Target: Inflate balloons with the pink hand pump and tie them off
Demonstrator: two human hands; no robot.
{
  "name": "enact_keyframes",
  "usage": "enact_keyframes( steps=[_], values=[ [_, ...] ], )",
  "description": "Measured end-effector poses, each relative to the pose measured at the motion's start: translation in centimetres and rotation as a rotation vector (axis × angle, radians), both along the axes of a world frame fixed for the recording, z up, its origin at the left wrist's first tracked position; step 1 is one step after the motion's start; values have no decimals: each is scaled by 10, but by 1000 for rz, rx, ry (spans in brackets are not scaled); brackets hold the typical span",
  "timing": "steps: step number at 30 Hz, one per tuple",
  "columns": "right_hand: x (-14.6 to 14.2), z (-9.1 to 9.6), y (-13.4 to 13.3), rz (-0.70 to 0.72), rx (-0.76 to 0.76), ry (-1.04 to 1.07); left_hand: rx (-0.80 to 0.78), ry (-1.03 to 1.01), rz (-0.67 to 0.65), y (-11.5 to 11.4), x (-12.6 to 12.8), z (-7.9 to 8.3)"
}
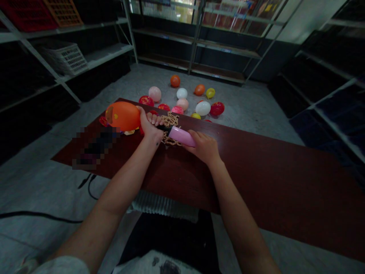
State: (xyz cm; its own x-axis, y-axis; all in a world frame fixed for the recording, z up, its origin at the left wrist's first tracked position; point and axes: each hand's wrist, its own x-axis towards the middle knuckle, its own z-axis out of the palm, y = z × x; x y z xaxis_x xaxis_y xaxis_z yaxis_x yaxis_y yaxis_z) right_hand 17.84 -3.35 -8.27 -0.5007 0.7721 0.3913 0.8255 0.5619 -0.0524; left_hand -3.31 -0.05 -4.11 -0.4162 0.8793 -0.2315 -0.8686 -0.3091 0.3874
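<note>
An inflated orange balloon [125, 115] points to the left above the table, its neck end at my left hand [149, 123]. The fingers of that hand are closed round the balloon's neck and the black nozzle end of a hand pump. My right hand [203, 144] grips the pink barrel [181, 136] of the pump at its other end. Where the neck meets the nozzle is hidden by my left hand. Under the pump lies a tangled tan strand bundle [171, 120] on the dark red table [256, 163].
Several balloons, among them a white balloon [203, 108] and a red balloon [217, 109], lie on the floor beyond the table. A blurred-out dark item [98, 148] is at the table's left. Metal shelves [225, 49] line the room; a black cable [40, 215] crosses the floor.
</note>
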Motion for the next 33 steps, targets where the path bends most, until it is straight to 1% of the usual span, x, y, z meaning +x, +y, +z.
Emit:
enact_keyframes(
  steps=[3,6,10,14,19,23,27,30,33],
  values=[
    [3,-2,3,4,16,-10,-7,-18,-10,-2,-7,1],
    [12,-4,6,4,26,-15,7,1,8,-3,-14,4],
    [31,-1,9,31,32,-4,33,29,42,-6,-21,12],
    [53,3,13,49,43,24,50,-7,88,-6,-34,19],
    [67,6,14,32,47,64,43,-6,128,-1,-48,13],
    [68,5,12,-10,56,48,49,31,156,0,-42,9],
    [66,5,9,-36,59,17,25,48,178,-2,-32,12],
    [61,7,7,-29,32,-4,5,61,162,-5,-23,15],
    [51,9,3,-16,-4,-29,2,86,125,-7,-10,14]
  ],
)
